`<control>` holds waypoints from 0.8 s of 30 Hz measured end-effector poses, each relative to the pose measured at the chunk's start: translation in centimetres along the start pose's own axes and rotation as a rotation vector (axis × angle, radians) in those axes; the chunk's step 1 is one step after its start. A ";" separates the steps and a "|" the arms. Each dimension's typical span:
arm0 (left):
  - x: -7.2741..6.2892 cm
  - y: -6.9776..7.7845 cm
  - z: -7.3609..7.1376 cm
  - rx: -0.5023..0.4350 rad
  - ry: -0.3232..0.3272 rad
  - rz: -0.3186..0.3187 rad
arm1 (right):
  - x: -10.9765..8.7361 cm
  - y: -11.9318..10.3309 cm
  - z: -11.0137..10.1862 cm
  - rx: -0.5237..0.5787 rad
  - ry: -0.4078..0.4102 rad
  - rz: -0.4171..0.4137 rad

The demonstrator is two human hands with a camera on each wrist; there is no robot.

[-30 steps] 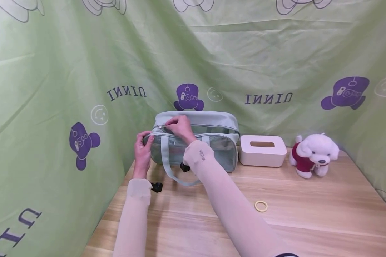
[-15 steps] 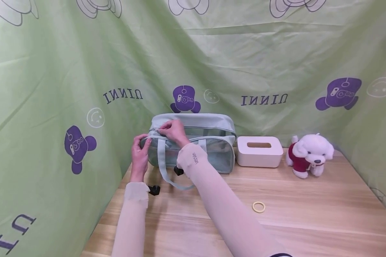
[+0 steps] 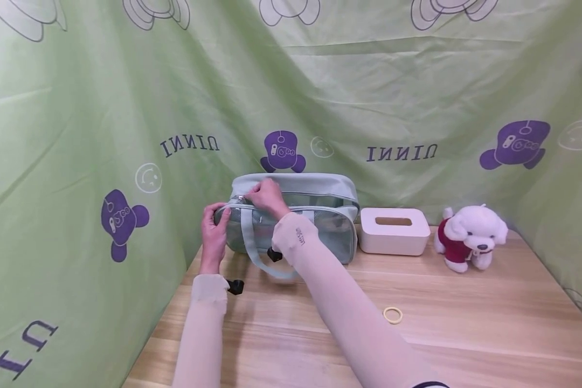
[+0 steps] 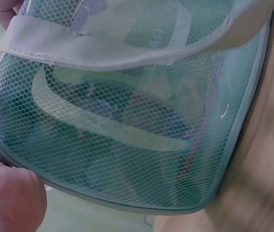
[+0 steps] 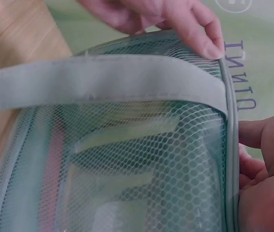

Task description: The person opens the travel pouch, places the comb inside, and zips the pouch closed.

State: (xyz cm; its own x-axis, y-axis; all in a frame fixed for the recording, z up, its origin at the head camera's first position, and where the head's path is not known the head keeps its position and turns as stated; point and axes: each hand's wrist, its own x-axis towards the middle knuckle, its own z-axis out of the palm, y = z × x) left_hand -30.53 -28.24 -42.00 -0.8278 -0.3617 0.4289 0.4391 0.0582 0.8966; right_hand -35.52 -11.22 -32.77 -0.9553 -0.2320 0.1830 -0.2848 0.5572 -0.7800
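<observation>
Now slightly higher: bag strap [image 3: 250, 237]

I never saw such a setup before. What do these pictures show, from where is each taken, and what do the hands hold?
There is no machine: these are a person's two bare hands. The wide views come from a camera worn on the head; each close view comes from a camera on one wrist. The left hand holds one end of a pale green see-through bag; the right hand pinches at its zipper near that end. On the wooden table, a white tissue box stands beside the bag, then a white plush dog in a red shirt. A yellow ring lies nearer the person.
</observation>
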 end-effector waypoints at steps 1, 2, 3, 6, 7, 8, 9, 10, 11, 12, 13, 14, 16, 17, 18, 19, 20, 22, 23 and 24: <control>0.1 0.2 -0.1 0.024 0.000 -0.001 | 0.1 0.1 0.0 0.001 -0.004 -0.010; 0.1 0.4 -0.1 0.049 0.004 -0.005 | 0.1 0.2 0.1 0.006 -0.010 -0.019; 0.3 0.6 -0.1 0.084 0.013 -0.011 | 0.2 0.3 0.1 0.013 -0.016 -0.029; 1.0 1.7 0.3 0.241 0.040 -0.057 | 0.4 0.6 0.1 0.040 -0.039 -0.040; 1.4 2.2 0.4 0.295 0.041 -0.082 | 0.5 0.6 0.1 0.049 -0.044 -0.037; 1.8 2.7 0.6 0.346 0.032 -0.111 | 0.6 0.7 0.1 0.066 -0.045 -0.031; 2.2 3.2 0.8 0.399 0.013 -0.145 | 0.6 0.7 0.0 0.082 -0.044 -0.022; 2.6 3.7 0.9 0.443 -0.012 -0.178 | 0.6 0.7 0.0 0.100 -0.043 -0.011; 3.0 4.2 1.0 0.471 -0.044 -0.210 | 0.6 0.6 0.0 0.119 -0.040 0.002; 3.4 4.6 1.0 0.486 -0.078 -0.245 | 0.6 0.6 -0.1 0.133 -0.039 0.016; 3.8 5.0 0.9 0.500 -0.112 -0.276 | 0.7 0.6 -0.1 0.141 -0.037 0.027; 4.1 5.4 0.8 0.509 -0.146 -0.308 | 0.7 0.6 -0.1 0.153 -0.038 0.038; 4.6 5.9 0.4 0.521 -0.205 -0.364 | 0.7 0.5 -0.1 0.165 -0.042 0.050; 4.8 6.1 0.2 0.521 -0.232 -0.386 | 0.8 0.5 0.0 0.165 -0.041 0.052; 4.9 6.2 -0.1 0.522 -0.254 -0.401 | 0.8 0.5 0.1 0.166 -0.041 0.054; 5.0 6.3 -0.3 0.530 -0.271 -0.410 | 0.8 0.5 0.1 0.168 -0.039 0.055; 5.1 6.3 -0.4 0.534 -0.281 -0.413 | 0.8 0.5 0.2 0.173 -0.037 0.054; 5.2 6.3 -0.5 0.545 -0.292 -0.397 | 0.8 0.5 0.3 0.176 -0.030 0.051; 5.2 6.2 -0.5 0.551 -0.293 -0.382 | 0.7 0.5 0.4 0.174 -0.027 0.049; 5.2 6.2 -0.5 0.557 -0.289 -0.362 | 0.7 0.5 0.4 0.178 -0.025 0.046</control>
State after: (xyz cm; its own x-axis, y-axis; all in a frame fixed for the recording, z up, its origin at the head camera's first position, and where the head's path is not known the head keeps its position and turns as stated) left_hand -31.98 -30.19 -34.28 -0.9807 -0.1917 0.0378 -0.0590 0.4747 0.8782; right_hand -36.29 -11.42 -33.29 -0.9642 -0.2303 0.1317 -0.2203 0.4185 -0.8811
